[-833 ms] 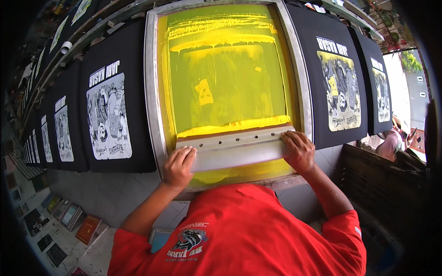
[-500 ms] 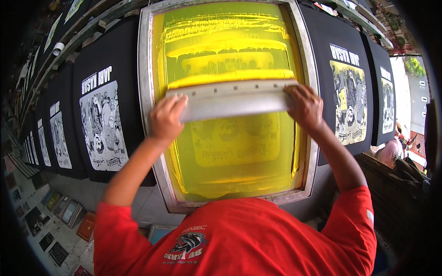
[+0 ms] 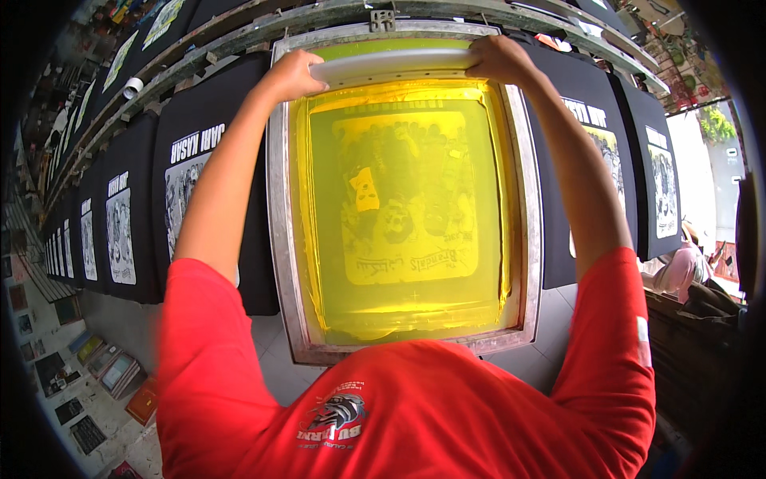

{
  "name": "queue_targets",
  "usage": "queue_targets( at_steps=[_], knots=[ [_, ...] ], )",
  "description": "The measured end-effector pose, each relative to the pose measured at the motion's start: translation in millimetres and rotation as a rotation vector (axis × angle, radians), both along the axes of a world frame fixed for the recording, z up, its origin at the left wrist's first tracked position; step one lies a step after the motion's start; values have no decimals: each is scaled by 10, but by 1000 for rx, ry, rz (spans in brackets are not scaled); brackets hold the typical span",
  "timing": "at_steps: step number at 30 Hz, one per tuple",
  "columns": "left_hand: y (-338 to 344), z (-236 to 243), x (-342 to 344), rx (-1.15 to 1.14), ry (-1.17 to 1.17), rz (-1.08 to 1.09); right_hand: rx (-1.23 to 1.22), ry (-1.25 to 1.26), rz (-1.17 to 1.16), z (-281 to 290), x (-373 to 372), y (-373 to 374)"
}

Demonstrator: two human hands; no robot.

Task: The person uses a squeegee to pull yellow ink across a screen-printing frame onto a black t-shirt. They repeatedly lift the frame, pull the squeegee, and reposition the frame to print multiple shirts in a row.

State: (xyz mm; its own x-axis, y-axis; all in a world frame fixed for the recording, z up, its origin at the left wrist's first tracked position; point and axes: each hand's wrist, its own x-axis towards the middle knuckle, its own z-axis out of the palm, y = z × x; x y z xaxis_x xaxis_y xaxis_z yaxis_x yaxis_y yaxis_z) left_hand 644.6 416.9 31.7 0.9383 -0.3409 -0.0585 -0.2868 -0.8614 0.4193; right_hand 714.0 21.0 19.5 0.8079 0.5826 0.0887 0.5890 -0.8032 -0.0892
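Your left hand (image 3: pixel 297 76) and right hand (image 3: pixel 500 60) both grip the squeegee (image 3: pixel 395 65), one wrapped round each end. It spans the space between them, crosswise over the far part of the screen (image 3: pixel 407 299). Just nearer you than your hands, yellow ink (image 3: pixel 399 93) lies in a band; closer still, a figure design shows in the mesh. Beyond your left hand's outer side lies a printed black shirt (image 3: pixel 215 100); outward from your right, another black shirt (image 3: pixel 557 247). Past both hands runs a rail (image 3: pixel 263 28).
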Motion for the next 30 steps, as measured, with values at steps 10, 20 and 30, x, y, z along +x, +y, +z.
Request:
queue_targets(
  at_steps=[10,20,30],
  knots=[
    [-212,-110,-1009,96,-33,101,-42,60,-47,-101,-1060,-67],
    [-825,-344,-4459,-21,-79,161,226,2,-71,-295,-4453,-645],
    [-656,-200,-3860,23,-69,85,98,171,-73,-123,-3848,-566]
  ],
)
